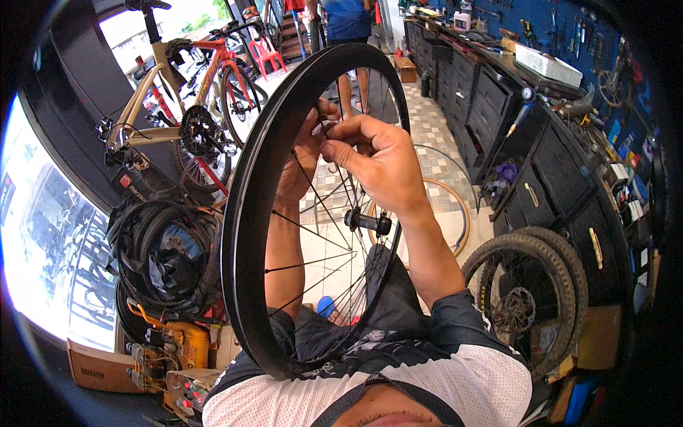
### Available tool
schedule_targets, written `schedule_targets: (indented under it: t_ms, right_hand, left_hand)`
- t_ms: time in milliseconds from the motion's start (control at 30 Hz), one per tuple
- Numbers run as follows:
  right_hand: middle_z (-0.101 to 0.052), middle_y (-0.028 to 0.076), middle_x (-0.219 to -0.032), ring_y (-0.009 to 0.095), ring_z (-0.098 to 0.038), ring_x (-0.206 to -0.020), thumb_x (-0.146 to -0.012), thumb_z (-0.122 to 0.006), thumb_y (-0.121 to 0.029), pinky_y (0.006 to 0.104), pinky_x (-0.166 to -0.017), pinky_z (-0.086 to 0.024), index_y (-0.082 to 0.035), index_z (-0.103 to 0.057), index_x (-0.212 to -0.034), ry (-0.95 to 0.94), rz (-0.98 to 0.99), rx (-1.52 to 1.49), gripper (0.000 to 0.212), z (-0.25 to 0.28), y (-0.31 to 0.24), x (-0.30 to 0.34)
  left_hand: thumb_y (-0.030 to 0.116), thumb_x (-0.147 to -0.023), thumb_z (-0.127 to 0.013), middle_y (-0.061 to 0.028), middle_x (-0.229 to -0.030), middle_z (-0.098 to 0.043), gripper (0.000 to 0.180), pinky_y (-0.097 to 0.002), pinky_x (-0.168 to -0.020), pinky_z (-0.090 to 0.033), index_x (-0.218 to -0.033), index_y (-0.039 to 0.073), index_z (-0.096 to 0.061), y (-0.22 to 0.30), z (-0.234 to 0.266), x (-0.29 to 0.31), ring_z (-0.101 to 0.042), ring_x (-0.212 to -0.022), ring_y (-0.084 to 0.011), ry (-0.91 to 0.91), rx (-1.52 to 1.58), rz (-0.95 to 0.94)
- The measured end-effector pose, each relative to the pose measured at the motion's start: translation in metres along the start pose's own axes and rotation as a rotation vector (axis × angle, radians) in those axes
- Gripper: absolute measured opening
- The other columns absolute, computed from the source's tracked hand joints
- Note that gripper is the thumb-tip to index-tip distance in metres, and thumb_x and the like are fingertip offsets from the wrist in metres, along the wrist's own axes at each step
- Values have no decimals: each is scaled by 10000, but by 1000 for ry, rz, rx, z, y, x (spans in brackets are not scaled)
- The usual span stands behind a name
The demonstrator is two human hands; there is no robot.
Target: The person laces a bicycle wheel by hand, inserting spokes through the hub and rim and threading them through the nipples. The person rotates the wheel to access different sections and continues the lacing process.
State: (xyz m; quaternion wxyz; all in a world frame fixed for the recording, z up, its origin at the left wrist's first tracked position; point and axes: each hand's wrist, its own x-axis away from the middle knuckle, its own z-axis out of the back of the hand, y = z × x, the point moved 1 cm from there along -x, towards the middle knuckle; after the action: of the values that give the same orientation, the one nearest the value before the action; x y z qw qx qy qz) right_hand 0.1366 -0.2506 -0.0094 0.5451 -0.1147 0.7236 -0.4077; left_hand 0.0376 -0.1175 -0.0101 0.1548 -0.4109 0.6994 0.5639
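A black deep-rimmed bicycle wheel (242, 213) stands upright in front of my body, its lower part close to my lap. Thin black spokes (310, 231) run from the rim to a black hub (368, 222). Near the upper part of the rim, my right hand (388, 162) is closed, thumb and index finger pinching a spoke. Close beside it, my left hand (302, 164) reaches up behind the spokes with its fingers curled at the same spoke. Spokes and the right hand partly hide the left fingertips.
Two knobbly-tyred wheels (530, 285) lean at the right by black drawer cabinets (491, 99). Left stand a tan bicycle frame (158, 85), bundled black tyres (167, 249) and a yellow machine (188, 345). A tan-rimmed hoop (455, 213) lies on the floor. Another person (346, 21) stands ahead.
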Motion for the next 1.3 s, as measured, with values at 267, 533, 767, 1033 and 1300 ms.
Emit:
schedule_targets:
  t_ms: [267,533,767,1033,1300]
  right_hand:
    - [-733,26,-862,43,-593,-696,-898,-823,-146,230,-622,-469,6,-738,-1037,-64,-25,97,222,1,-14,0]
    - [-730,49,-846,77,-632,-744,-895,-827,-161,261,-676,-508,32,-716,-1009,-27,-28,-40,249,3,0,-3]
    - [-729,27,-861,68,-621,-731,-918,-805,-158,238,-667,-503,25,-724,-1012,-76,-42,192,221,6,-13,-5]
    - [-734,44,-863,79,-637,-757,-929,-796,-205,239,-672,-510,-3,-747,-1037,-79,-30,27,234,9,-1,-4]
    - [-714,35,-975,62,-649,-859,-989,-733,-163,219,-769,-532,21,-697,-1166,-113,-193,203,258,52,42,21]
  left_hand:
    - [290,-1079,-548,-122,-1196,-640,347,-427,-1004,-530,-1277,6,-577,3,2,1,-641,-1142,-248,41,29,89]
    - [299,-1074,-561,-122,-1196,-643,358,-396,-1005,-528,-1278,5,-576,1,3,0,-644,-1144,-242,57,10,113]
    - [284,-1080,-548,-134,-1214,-635,356,-416,-1064,-507,-1281,-9,-576,-2,11,2,-632,-1175,-246,24,-5,45]
    - [242,-1067,-565,-132,-1242,-624,313,-420,-1056,-490,-1256,-5,-599,4,10,-2,-613,-1199,-260,-62,56,115]
    - [255,-1025,-617,-109,-1251,-614,299,-443,-1058,-466,-1212,22,-642,22,3,9,-584,-1214,-284,-134,46,-4]
